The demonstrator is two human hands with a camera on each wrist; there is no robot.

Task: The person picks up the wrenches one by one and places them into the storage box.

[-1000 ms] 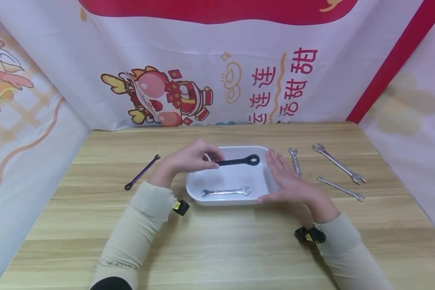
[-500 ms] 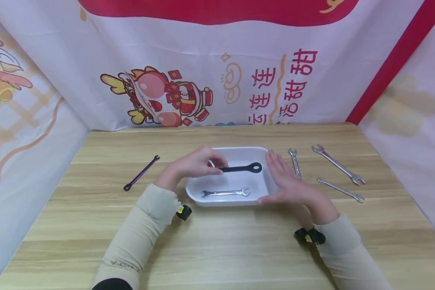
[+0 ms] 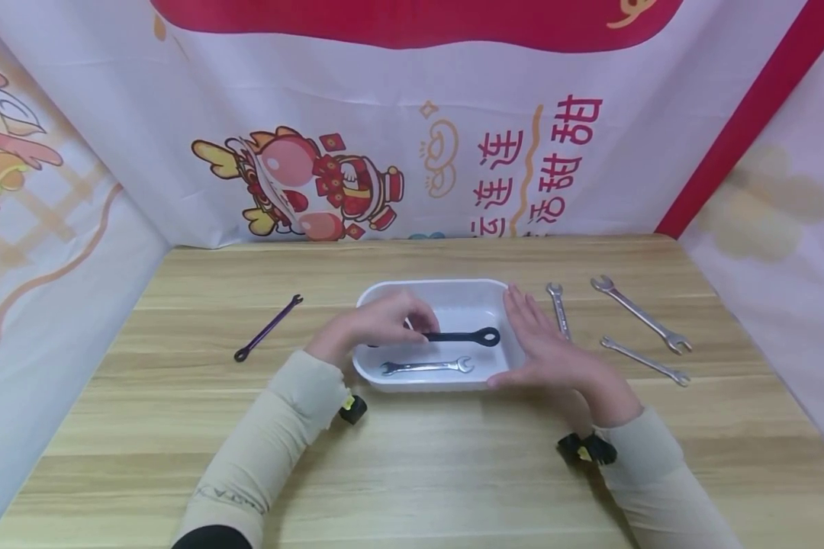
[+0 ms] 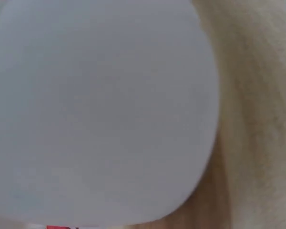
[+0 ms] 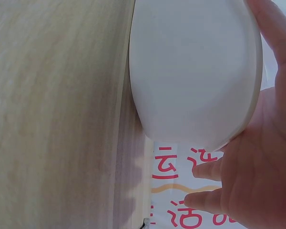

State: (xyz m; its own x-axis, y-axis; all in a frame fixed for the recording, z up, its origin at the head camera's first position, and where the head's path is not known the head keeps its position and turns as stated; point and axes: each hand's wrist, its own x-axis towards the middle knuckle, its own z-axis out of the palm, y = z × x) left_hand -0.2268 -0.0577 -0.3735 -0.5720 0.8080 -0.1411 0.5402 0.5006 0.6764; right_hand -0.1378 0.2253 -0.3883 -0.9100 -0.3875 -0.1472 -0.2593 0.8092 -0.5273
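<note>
My left hand (image 3: 394, 319) pinches a black wrench (image 3: 463, 336) low inside a white tray (image 3: 439, 285); the wrench's ring end points right. In front of it in the tray lies a silver open-ended wrench (image 3: 427, 367). With fingers extended, my right hand (image 3: 545, 347) rests against the tray's right rim. The right wrist view shows the palm and fingers (image 5: 207, 200) beside the tray's outer wall (image 5: 195, 71). In the left wrist view the tray's side (image 4: 105, 114) fills most of the picture and the left hand is not seen.
A purple wrench (image 3: 268, 328) lies on the wooden table (image 3: 439, 473) left of the tray. To the right lie a short silver wrench (image 3: 558, 309), a large silver wrench (image 3: 642, 314) and a thin silver wrench (image 3: 645, 361). Printed cloth (image 3: 439, 84) stands behind the table.
My left hand has brought the black wrench toward the tray's front and slightly right, close to the silver wrench. The right hand has stayed on the rim.
</note>
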